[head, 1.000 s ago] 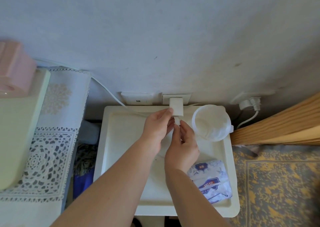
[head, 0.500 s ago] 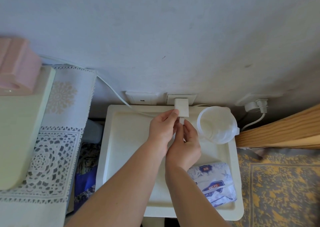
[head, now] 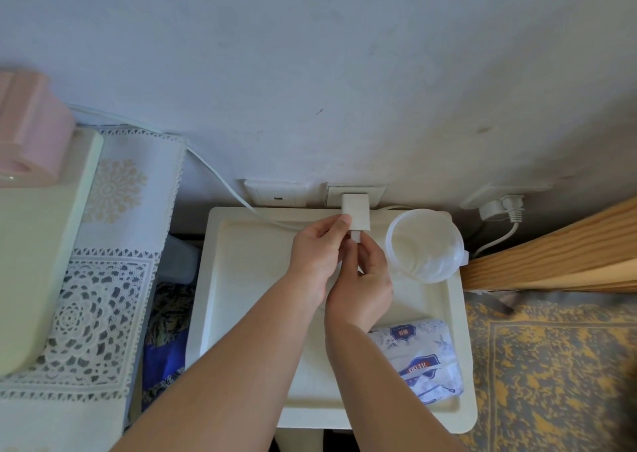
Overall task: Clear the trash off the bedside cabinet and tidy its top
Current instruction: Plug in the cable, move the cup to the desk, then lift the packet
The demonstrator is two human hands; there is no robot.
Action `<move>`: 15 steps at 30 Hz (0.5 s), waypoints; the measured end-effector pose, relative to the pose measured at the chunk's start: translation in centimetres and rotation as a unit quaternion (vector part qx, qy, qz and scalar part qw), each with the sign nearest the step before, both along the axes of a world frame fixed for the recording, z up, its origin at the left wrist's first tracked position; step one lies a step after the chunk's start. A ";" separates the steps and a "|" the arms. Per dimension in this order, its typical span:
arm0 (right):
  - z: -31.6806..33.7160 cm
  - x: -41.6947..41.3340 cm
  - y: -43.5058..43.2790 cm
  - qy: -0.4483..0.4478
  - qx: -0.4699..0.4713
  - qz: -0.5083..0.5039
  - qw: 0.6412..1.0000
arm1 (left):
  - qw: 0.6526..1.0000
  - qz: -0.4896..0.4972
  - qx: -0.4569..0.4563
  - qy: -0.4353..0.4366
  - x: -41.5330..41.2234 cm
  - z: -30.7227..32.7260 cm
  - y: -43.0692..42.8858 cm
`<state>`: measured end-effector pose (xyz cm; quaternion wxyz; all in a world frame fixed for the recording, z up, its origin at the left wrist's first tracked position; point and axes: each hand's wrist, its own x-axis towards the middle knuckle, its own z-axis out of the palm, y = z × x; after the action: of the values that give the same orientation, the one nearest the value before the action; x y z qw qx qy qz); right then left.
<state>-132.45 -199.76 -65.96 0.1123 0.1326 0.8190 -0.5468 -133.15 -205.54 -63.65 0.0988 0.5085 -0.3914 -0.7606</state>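
At the frame's centre, the left hand [head: 315, 248] pinches the white square charger block [head: 356, 210] plugged into the wall socket, while the right hand [head: 362, 279] grips the small white connector [head: 355, 236] beneath it. On the cream worktop [head: 248, 279], a clear round plastic tub [head: 425, 244] stands right of the hands, and a blue-patterned soft tissue pack [head: 422, 358] lies at lower right.

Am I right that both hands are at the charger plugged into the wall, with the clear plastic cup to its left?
Not quite. The head view shows both hands, left and right, at the charger plugged into the wall, but the cup stands to its right.
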 end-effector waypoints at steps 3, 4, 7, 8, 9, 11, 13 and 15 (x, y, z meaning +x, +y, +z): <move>0.3 0.5 0.4 -0.009 0.007 0.032 0.999 | 0.999 -0.021 -0.017 -0.020 -0.1 0.6 -0.2; 0.5 0.9 0.7 -0.009 0.013 0.042 0.999 | 0.999 -0.027 -0.022 -0.029 -0.2 0.8 -0.1; 1.1 2.0 2.4 -0.006 0.025 0.068 0.997 | 0.995 -0.032 -0.073 -0.065 0.3 0.9 0.2; 1.4 2.4 3.2 -0.002 0.022 0.074 0.997 | 0.990 -0.031 -0.109 -0.082 0.7 0.9 0.4; 1.7 2.7 4.2 0.004 0.019 0.072 0.997 | 0.981 -0.035 -0.158 -0.109 1.3 0.8 0.8; 2.5 2.8 6.4 0.014 0.009 0.040 0.999 | 0.945 -0.046 -0.271 -0.176 2.6 0.8 1.6; 3.3 2.6 8.8 0.022 0.001 0.011 1.000 | 0.923 -0.039 -0.331 -0.194 3.9 0.9 2.7; 4.1 1.7 11.2 0.058 0.019 0.018 0.998 | 0.921 -0.036 -0.344 -0.181 4.8 1.2 4.1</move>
<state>-130.75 -188.60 -61.88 0.0717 0.0877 0.8367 -0.5358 -128.33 -201.42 -62.41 0.1674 0.5578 -0.6581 -0.4772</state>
